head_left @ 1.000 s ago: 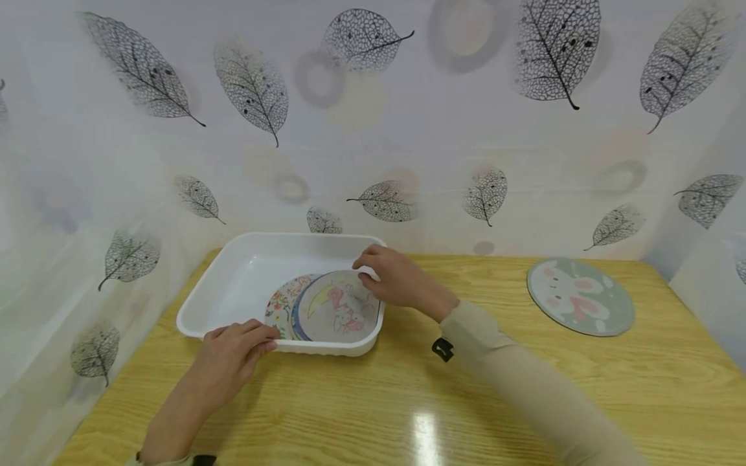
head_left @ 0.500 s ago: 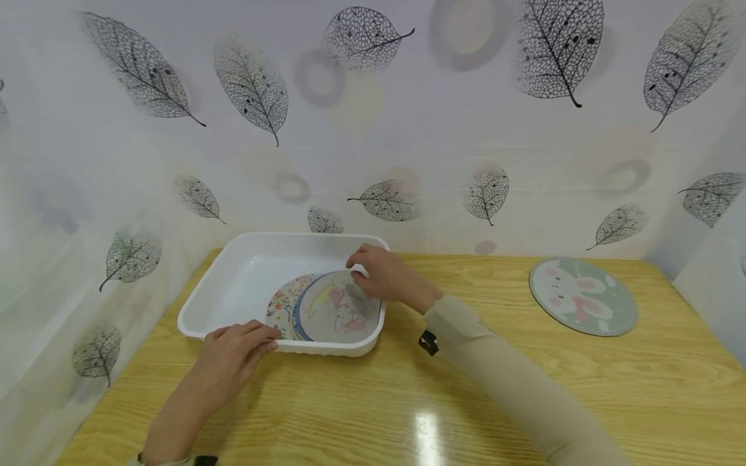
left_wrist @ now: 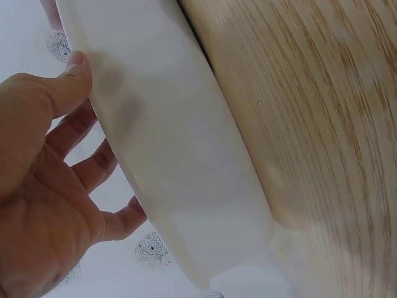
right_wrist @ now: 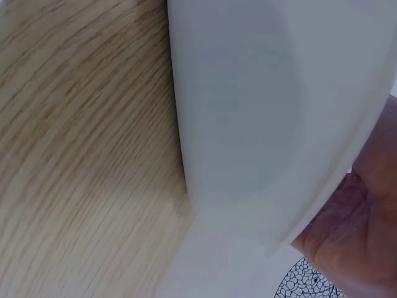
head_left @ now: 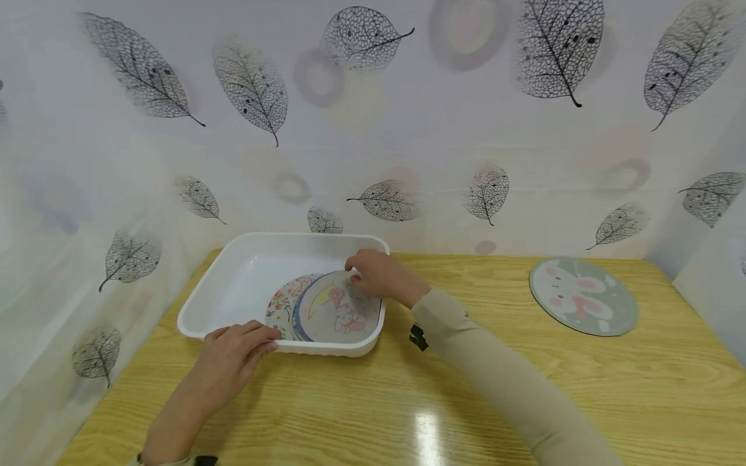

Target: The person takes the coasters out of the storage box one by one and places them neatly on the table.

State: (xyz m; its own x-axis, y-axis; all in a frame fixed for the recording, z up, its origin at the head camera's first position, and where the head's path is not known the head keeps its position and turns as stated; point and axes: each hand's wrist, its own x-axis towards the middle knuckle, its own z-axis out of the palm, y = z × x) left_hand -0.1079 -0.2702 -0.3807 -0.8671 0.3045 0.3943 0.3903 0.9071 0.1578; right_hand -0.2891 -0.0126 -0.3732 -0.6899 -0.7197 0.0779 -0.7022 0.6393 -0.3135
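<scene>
A white plastic basin [head_left: 233, 278] stands on the wood-grain table. In its right part lie overlapping round mats: a floral one [head_left: 280, 304], a blue-edged one [head_left: 298, 317] mostly covered, and a pale mat with a pink cartoon figure and yellow moon [head_left: 332, 317] on top. My left hand [head_left: 236, 356] grips the basin's near rim, thumb outside and fingers over the inside, as the left wrist view shows. My right hand [head_left: 384, 278] reaches over the right rim and pinches the top mat's far edge between thumb and curled fingers. In the right wrist view, the basin wall [right_wrist: 248, 112] hides its fingertips.
A green round mat with a white rabbit [head_left: 583, 298] lies flat at the table's right. Behind and at the sides hangs a leaf-printed curtain [head_left: 408, 142], close to the basin's far edge. The wood-grain table [head_left: 326, 408] extends in front.
My right hand has slid slightly left along the top mat's far edge, its forearm shifting left too. The left hand, basin and mats look the same.
</scene>
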